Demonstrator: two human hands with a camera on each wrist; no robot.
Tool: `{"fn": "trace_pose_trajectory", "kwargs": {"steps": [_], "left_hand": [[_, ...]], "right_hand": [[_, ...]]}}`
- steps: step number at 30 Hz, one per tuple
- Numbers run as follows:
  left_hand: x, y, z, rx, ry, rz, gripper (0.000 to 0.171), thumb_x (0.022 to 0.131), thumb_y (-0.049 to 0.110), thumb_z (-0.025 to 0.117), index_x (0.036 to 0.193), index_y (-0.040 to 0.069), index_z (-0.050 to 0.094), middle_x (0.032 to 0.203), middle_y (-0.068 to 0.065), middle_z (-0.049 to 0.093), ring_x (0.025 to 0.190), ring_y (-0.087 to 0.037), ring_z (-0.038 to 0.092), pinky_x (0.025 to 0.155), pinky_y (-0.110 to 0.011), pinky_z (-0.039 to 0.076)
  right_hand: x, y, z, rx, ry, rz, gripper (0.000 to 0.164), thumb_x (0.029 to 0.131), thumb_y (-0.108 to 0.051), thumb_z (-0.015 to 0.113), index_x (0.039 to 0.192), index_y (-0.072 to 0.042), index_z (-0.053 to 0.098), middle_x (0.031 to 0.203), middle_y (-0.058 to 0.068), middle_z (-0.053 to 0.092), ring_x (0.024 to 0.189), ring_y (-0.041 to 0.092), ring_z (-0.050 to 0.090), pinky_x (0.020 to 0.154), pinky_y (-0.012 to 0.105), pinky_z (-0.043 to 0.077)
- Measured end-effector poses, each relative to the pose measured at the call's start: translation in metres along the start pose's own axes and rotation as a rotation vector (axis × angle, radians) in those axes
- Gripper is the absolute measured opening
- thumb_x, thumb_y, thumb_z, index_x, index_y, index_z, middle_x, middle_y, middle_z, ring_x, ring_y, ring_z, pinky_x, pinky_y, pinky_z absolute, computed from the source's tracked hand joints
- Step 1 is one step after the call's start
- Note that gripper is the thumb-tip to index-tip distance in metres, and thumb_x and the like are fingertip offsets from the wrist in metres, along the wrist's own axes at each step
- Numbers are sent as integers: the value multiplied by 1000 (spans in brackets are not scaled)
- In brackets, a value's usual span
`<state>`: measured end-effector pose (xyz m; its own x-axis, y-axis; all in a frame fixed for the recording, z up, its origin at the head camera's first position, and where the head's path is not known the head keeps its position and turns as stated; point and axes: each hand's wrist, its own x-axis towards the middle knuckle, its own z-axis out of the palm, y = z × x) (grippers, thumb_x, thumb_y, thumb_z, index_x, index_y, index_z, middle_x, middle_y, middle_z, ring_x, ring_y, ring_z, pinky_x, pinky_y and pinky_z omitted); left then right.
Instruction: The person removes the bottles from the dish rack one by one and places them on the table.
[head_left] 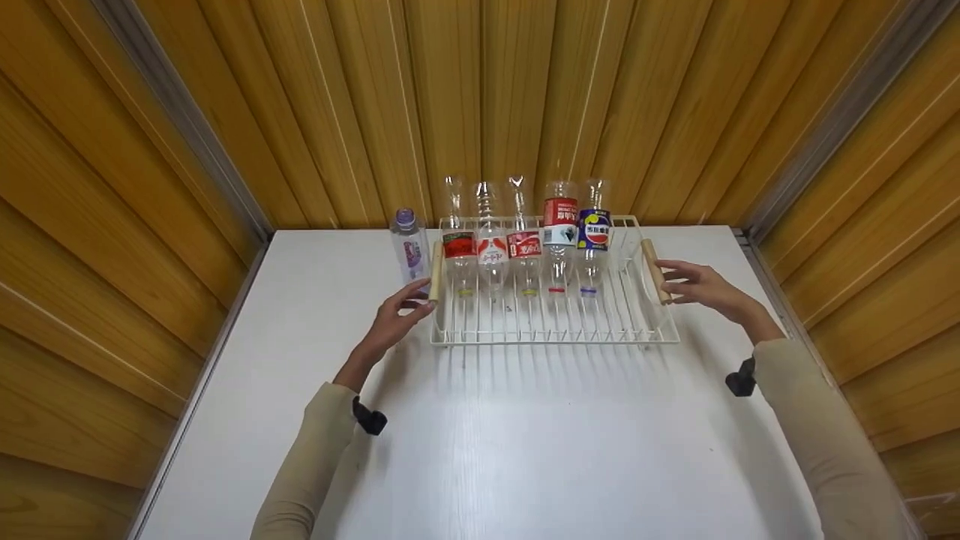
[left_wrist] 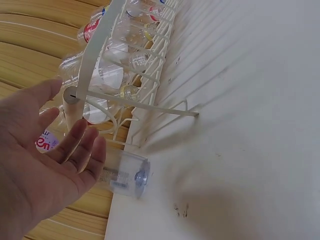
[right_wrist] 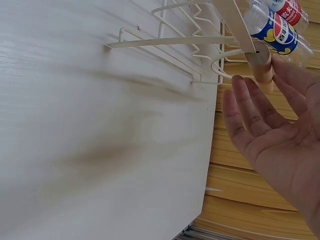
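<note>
A white wire rack with wooden side handles stands toward the back of the table. Several clear plastic bottles lean in it side by side, necks down toward the front. My left hand is at the left handle, fingers relaxed and fingertips right at the wood. On the other side my right hand has its fingertips at the right handle; in the right wrist view the thumb lies against that handle and the other fingers are loosely bent.
Just outside the rack's left side, a clear bottle with a purple cap stands upright, close behind my left hand. The white table runs back to wood-patterned panels. Metal posts mark the corners.
</note>
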<state>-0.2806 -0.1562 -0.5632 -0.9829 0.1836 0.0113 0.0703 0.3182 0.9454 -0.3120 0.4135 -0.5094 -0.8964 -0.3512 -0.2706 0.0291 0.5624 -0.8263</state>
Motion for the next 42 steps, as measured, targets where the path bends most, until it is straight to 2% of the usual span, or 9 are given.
{"fn": "trace_pose_trajectory", "kwargs": {"steps": [7, 15, 20, 23, 25, 31, 36, 39, 42], "left_hand": [[1, -9, 4, -27, -53, -2, 65, 94, 22, 74, 153, 20, 48, 136, -17, 62, 120, -31, 60, 96, -39, 52], [2, -11, 3, -50, -51, 18, 72, 91, 15, 78, 155, 20, 46, 136, -20, 62, 118, -34, 62, 101, -48, 50], [2, -12, 3, -54, -61, 15, 72, 91, 17, 78, 155, 20, 45, 136, -21, 62, 119, -34, 62, 102, -49, 49], [1, -12, 2, -60, -72, 9, 72, 92, 18, 77, 156, 20, 44, 138, -24, 60, 119, -35, 61, 101, -48, 50], [2, -13, 2, -69, -81, 6, 72, 93, 18, 76, 156, 21, 43, 139, -26, 59, 119, -34, 61, 99, -44, 50], [1, -12, 2, -71, -87, -4, 71, 93, 18, 76, 156, 21, 43, 139, -27, 59, 118, -33, 61, 96, -39, 49], [2, -10, 3, -63, -88, -7, 72, 94, 17, 75, 157, 19, 41, 139, -27, 59, 119, -34, 61, 97, -39, 49], [2, -10, 3, -54, -81, -10, 72, 95, 14, 73, 158, 15, 39, 139, -29, 58, 120, -36, 60, 96, -38, 49], [3, -10, 3, -53, -79, -11, 72, 95, 12, 73, 158, 12, 38, 139, -31, 58, 121, -39, 59, 95, -38, 50]], "right_hand": [[-3, 2, -2, -36, -6, 28, 68, 105, -31, 56, 162, -10, 26, 162, 29, 30, 145, 47, 37, 111, 54, 47], [-3, 0, -7, -64, 5, -12, 65, 106, -31, 56, 160, -6, 30, 159, 30, 37, 141, 46, 44, 106, 42, 52], [-3, -9, -15, -67, 48, -43, 62, 107, -27, 55, 158, -2, 32, 156, 30, 41, 123, 11, 60, 101, 27, 54], [-1, -17, -19, -72, 73, -59, 60, 107, -27, 54, 157, -1, 34, 155, 30, 42, 108, -10, 56, 98, 22, 53], [1, -24, -21, -68, 78, -60, 60, 107, -28, 54, 157, -1, 34, 155, 30, 42, 104, -13, 55, 98, 21, 53], [11, -46, -17, -34, 85, -71, 61, 106, -28, 55, 157, -1, 35, 156, 30, 41, 115, 4, 58, 90, 12, 51], [26, -54, -5, -47, 69, -72, 60, 107, -30, 54, 157, -3, 34, 156, 28, 42, 136, 39, 50, 110, 41, 49], [38, -58, 5, -36, 40, -64, 62, 107, -32, 53, 158, -4, 33, 157, 27, 41, 140, 45, 45, 115, 55, 40], [50, -60, 12, -11, 12, -48, 64, 107, -30, 54, 159, -3, 30, 158, 28, 40, 143, 46, 42, 115, 53, 39]]}}
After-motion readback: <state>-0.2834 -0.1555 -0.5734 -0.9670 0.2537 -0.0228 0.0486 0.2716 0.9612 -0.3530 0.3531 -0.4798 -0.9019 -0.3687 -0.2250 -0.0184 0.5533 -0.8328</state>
